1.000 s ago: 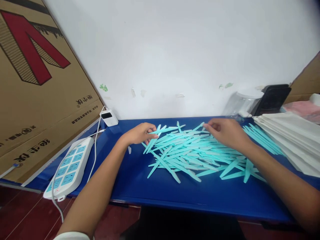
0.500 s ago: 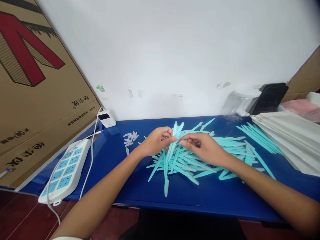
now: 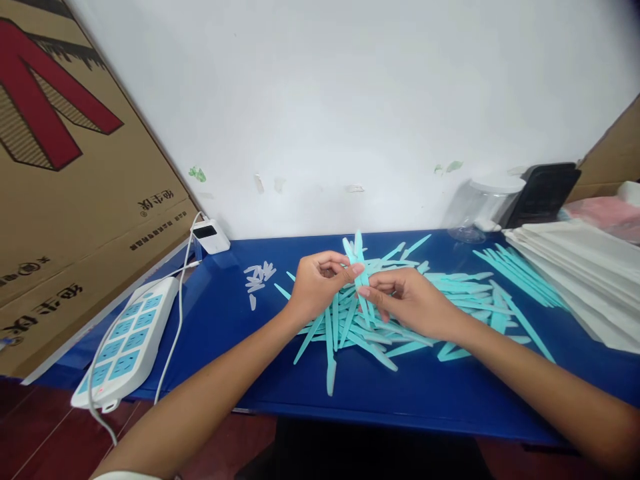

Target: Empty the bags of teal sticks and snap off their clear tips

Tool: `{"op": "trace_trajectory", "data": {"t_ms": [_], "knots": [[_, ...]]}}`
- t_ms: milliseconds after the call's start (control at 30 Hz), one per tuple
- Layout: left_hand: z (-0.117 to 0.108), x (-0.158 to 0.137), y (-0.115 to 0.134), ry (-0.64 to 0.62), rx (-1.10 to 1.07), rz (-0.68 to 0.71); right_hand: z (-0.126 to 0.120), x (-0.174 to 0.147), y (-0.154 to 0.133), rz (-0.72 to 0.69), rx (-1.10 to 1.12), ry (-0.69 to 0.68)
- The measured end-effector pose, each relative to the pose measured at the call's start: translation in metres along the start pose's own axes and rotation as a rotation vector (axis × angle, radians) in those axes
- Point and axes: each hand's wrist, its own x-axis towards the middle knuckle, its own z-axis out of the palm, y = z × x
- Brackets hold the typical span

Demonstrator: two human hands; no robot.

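Observation:
Between my two hands stands a small bunch of turquoise eyebrow razors [image 3: 359,248], tips up. My left hand [image 3: 320,280] pinches them near the upper part with thumb and fingers. Just below and to the right, my right hand [image 3: 407,300] closes thumb and fingers on the same razors. Under both hands spreads a loose pile of the same razors [image 3: 370,347], crossing in many directions. Small translucent pieces [image 3: 259,275], which look like blade covers, lie left of the pile.
A white power strip [image 3: 127,347] with cables and a small white device [image 3: 211,237] are at the left. Another row of razors [image 3: 520,277] lies beside stacked white sheets [image 3: 575,280]. A clear jar [image 3: 487,207] and a black stand [image 3: 543,193] are against the wall.
The held razors have swung from slanting to nearly upright. My right hand has moved in against them and now grips them too, a little below my left hand's fingers.

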Motion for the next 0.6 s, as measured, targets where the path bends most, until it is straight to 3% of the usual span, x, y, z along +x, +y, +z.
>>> {"op": "trace_trajectory", "data": {"t_ms": [600], "knots": [[-0.029,0.011,0.015,-0.164,0.143,0.006,-0.031,-0.008,-0.002,-0.014,-0.11,-0.372]]}}
